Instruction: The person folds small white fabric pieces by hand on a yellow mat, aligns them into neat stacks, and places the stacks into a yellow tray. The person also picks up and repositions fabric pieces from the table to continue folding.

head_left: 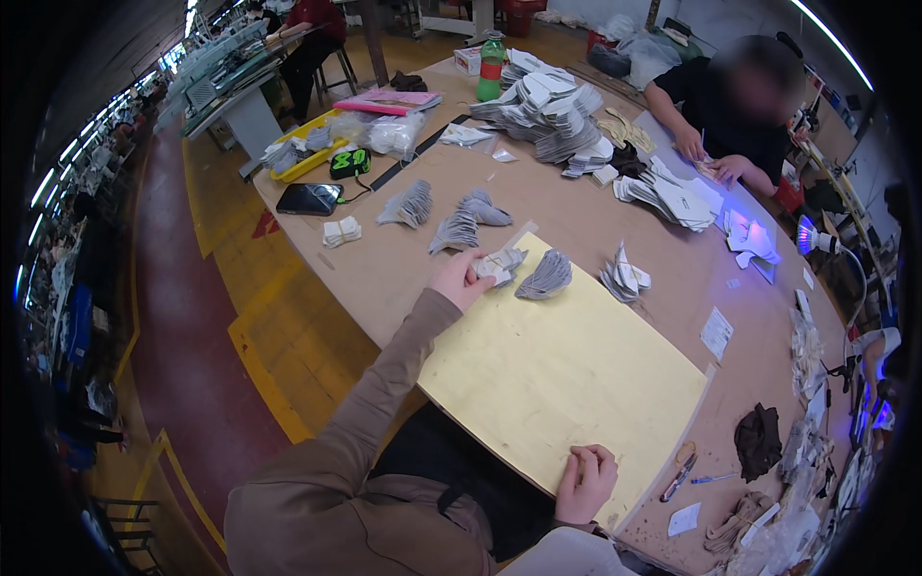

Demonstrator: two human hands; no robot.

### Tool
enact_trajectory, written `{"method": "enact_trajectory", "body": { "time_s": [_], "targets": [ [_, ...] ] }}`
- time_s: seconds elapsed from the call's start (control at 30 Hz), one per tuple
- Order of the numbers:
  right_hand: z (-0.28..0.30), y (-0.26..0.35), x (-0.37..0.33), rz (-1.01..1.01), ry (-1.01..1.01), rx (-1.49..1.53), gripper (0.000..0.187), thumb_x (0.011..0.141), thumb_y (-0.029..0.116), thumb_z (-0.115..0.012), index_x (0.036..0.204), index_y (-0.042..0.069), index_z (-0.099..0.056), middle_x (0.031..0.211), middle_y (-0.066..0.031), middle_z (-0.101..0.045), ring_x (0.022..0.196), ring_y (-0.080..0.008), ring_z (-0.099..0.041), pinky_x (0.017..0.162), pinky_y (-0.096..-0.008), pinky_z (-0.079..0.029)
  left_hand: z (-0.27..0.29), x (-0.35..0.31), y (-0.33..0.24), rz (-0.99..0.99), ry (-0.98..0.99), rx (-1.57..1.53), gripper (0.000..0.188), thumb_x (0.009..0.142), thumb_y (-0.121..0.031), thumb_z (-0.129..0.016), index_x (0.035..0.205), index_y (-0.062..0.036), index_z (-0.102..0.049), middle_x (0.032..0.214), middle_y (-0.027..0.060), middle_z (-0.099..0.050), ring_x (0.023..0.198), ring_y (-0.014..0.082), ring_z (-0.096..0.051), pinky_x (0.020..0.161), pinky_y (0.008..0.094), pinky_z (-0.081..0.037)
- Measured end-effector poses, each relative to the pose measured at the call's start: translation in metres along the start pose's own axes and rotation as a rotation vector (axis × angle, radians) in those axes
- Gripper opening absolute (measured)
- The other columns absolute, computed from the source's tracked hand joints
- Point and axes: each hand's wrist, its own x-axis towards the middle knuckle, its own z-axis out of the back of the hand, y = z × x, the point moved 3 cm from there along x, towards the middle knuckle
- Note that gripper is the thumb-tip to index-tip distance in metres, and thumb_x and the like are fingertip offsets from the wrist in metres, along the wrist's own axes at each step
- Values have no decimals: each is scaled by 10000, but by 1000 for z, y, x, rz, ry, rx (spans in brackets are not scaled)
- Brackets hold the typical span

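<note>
My left hand (pixel 459 280) is closed on a small bundle of grey-and-white cut pieces (pixel 501 266) at the far left corner of a yellow board (pixel 567 355). Just right of it, a fanned stack of grey pieces (pixel 545 276) lies on the board's far edge. Beyond my left hand are more grey stacks (pixel 455 231). My right hand (pixel 586 483) rests on the board's near right part, fingers curled in, with nothing seen in them. Past the board's far right side lies a bundle of white-and-grey pieces (pixel 625 276).
On the brown-covered table (pixel 365 274) lie a phone (pixel 309 199), a yellow tray (pixel 312 154), a green bottle (pixel 490 67) and large piles of pieces (pixel 547 110). A person (pixel 735 115) works across the table, near a lit lamp (pixel 814 238). A cutter knife (pixel 678 478) and dark cloth (pixel 759 442) lie right.
</note>
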Motion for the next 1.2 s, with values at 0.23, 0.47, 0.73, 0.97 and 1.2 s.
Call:
{"method": "enact_trajectory", "body": {
  "time_s": [0.23, 0.47, 0.73, 0.97, 1.2],
  "targets": [
    [1, -2, 0, 20, 11, -6, 124, 828, 57, -656, 950, 55, -678, 1019, -93, -588, 914, -274, -544, 804, -388, -421, 0, -15, -14, -497, -335, 406, 535, 721, -199, -818, 1153, -39, -547, 1045, 95, -540, 936, 240, -539, 835, 351, -473],
    [3, 1, 1, 8, 15, -5, 123, 832, 58, -652, 951, 58, -680, 1022, -91, -587, 911, -273, -542, 805, -391, -420, -15, -30, -26, -119, 116, -98, 767, 704, -143, -847, 1318, -56, -395, 1073, 83, -504, 951, 188, -546, 871, 339, -479],
    [0, -3, -1, 26, 4, -50, 180, 817, 57, -658, 995, 31, -652, 1041, -112, -591, 920, -298, -548, 808, -406, -423, -20, -58, -35, -359, 2, 24, 893, 744, -292, -833, 1422, -22, -318, 1348, 194, -435, 1276, 350, -418, 1057, 443, -377],
    [0, -3, -1, 38, -47, -43, 188, 807, 48, -664, 993, 30, -646, 1031, -113, -595, 919, -302, -561, 796, -413, -435, 32, 60, 46, -381, -493, 478, 797, 696, -235, -826, 1339, 4, -420, 1324, 250, -466, 1273, 385, -421, 1058, 472, -363],
    [4, 3, 4, 17, -72, -47, 146, 813, 60, -682, 958, 73, -669, 978, -67, -598, 862, -256, -570, 758, -379, -432, 12, 22, 18, -269, -204, -166, 620, 741, -197, -812, 1261, -16, -526, 1213, 147, -613, 1130, 287, -588, 977, 403, -450]
  ]
}}
